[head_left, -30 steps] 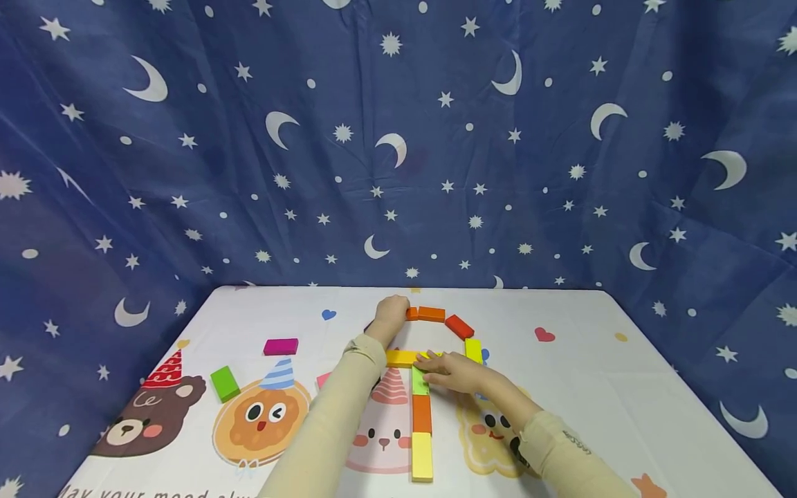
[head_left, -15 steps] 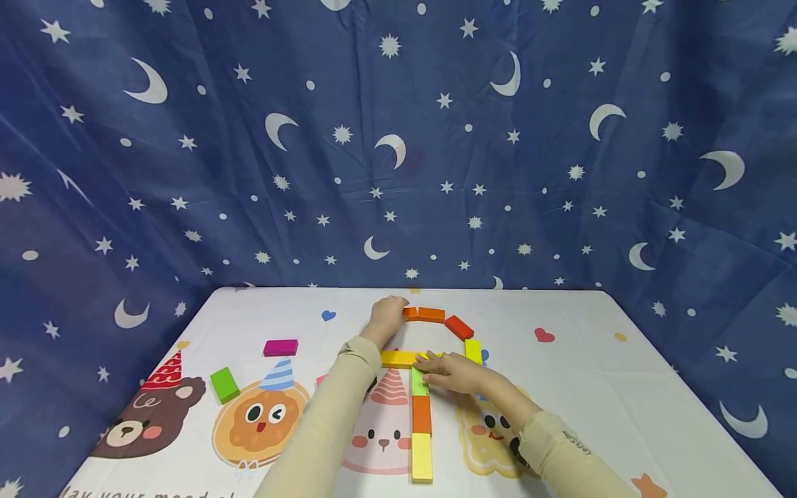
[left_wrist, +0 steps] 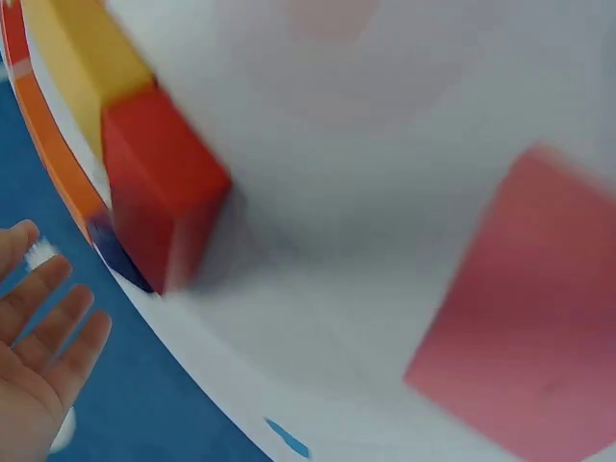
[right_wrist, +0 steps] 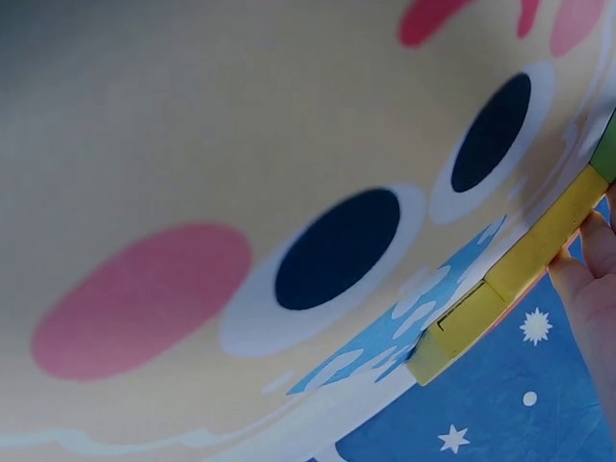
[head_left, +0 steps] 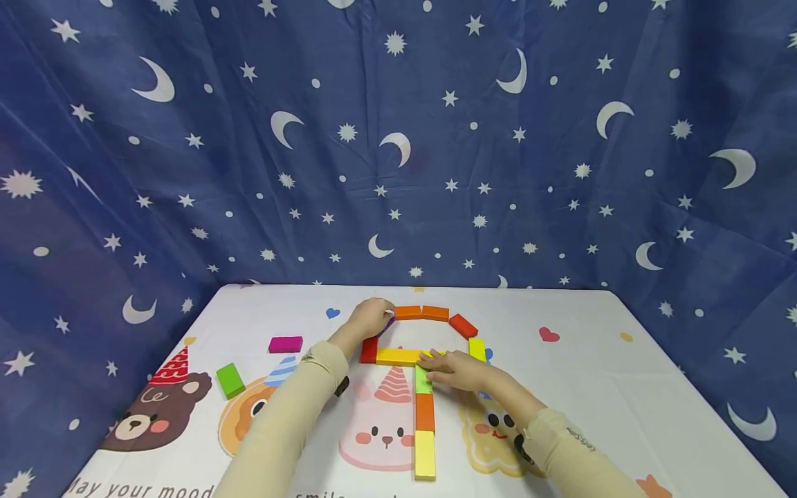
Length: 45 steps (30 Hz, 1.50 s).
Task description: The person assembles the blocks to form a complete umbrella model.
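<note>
My left hand (head_left: pixel 367 317) is at the upper left of a curved row of blocks, fingers loosely spread in the left wrist view. Its fingertips overlap a purple block (head_left: pixel 387 326), beside an orange block (head_left: pixel 407 312). A red block (head_left: pixel 369 350) ends the row on the left, against a long yellow block (head_left: pixel 397 357). My right hand (head_left: pixel 461 372) rests its extended fingers over a second yellow block (head_left: pixel 432 353) and the light green block (head_left: pixel 423 380), partly hiding both. Below these, an orange block (head_left: pixel 425 413) and a pale yellow block (head_left: pixel 425 455) continue in a straight line.
The arc continues through another orange block (head_left: pixel 435 313), a red one (head_left: pixel 463 325) and a yellow one (head_left: pixel 477 349). Loose to the left lie a magenta block (head_left: pixel 286 344) and a green block (head_left: pixel 230 380). A pink block (left_wrist: pixel 529 318) is hidden behind my left arm in the head view.
My left hand has moved left, away from the orange block at the top, uncovering it, the purple block and the left red block. My right hand keeps its place.
</note>
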Motion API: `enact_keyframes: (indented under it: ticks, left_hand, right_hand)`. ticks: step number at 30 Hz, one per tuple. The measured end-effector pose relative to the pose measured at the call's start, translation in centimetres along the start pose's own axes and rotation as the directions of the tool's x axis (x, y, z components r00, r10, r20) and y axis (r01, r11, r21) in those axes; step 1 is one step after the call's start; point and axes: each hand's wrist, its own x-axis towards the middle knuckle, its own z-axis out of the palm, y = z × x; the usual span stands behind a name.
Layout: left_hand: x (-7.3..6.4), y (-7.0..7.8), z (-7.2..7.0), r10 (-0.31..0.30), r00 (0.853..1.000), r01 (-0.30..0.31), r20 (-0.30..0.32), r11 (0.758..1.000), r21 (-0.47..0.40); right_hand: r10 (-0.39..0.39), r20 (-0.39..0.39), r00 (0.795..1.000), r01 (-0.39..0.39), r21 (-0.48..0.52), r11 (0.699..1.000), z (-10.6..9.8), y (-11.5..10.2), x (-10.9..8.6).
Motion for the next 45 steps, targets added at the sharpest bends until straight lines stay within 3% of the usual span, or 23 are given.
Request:
enact_keyframes:
  ticks: [4, 8, 14, 20, 25, 35, 38, 41, 43, 45]
  left_hand:
    - [-1.9, 0.9, 0.1, 0.139, 0.989, -0.138, 0.048, 0.99, -0.021]
    - [-4.0, 1.3, 0.3, 0.227, 0.971, -0.226, 0.078, 0.974, -0.018]
    - [-6.8, 1.5, 0.7, 0.305, 0.936, -0.309, 0.173, 0.951, -0.002]
    - [-8.0, 1.6, 1.0, 0.337, 0.907, -0.351, 0.254, 0.936, 0.01]
    - [-8.1, 1.9, 1.0, 0.35, 0.902, -0.364, 0.252, 0.931, 0.012]
    - [-8.3, 2.6, 1.1, 0.268, 0.923, -0.281, 0.276, 0.96, 0.009]
    - [-8.3, 2.7, 1.1, 0.239, 0.927, -0.254, 0.288, 0.967, 0.017]
    - [-8.4, 2.9, 1.2, 0.218, 0.928, -0.234, 0.3, 0.972, 0.017]
    - [-8.5, 3.1, 1.2, 0.208, 0.93, -0.222, 0.304, 0.975, 0.012]
    - [-8.5, 3.1, 1.2, 0.202, 0.932, -0.215, 0.301, 0.977, 0.008]
  right_hand:
    - [-0.006, 0.007, 1.0, 0.006, -0.012, 1.0, 0.0, -0.1, 0.2]
    - [-0.01, 0.01, 1.0, 0.01, -0.013, 1.0, 0.0, -0.2, 0.5]
    - [-0.002, 0.023, 1.0, 0.002, 0.005, 1.0, 0.1, -0.2, 0.5]
    - [0.024, 0.047, 0.999, -0.025, 0.029, 0.999, -0.1, -0.1, 0.3]
    - [0.003, 0.061, 0.998, -0.006, 0.044, 0.999, -0.5, 0.2, 0.2]
    - [-0.037, 0.062, 0.997, 0.033, 0.064, 0.997, -1.5, 0.7, 0.4]
    - [-0.028, 0.002, 1.0, 0.028, 0.07, 0.997, -1.6, 0.7, 0.6]
    - [0.012, -0.173, 0.985, -0.013, 0.0, 1.0, -1.9, 0.8, 0.8]
    - [0.081, -0.323, 0.943, -0.103, -0.051, 0.993, -2.2, 1.3, 1.0]
    - [0.166, -0.443, 0.881, -0.223, -0.079, 0.972, -2.5, 1.9, 1.3]
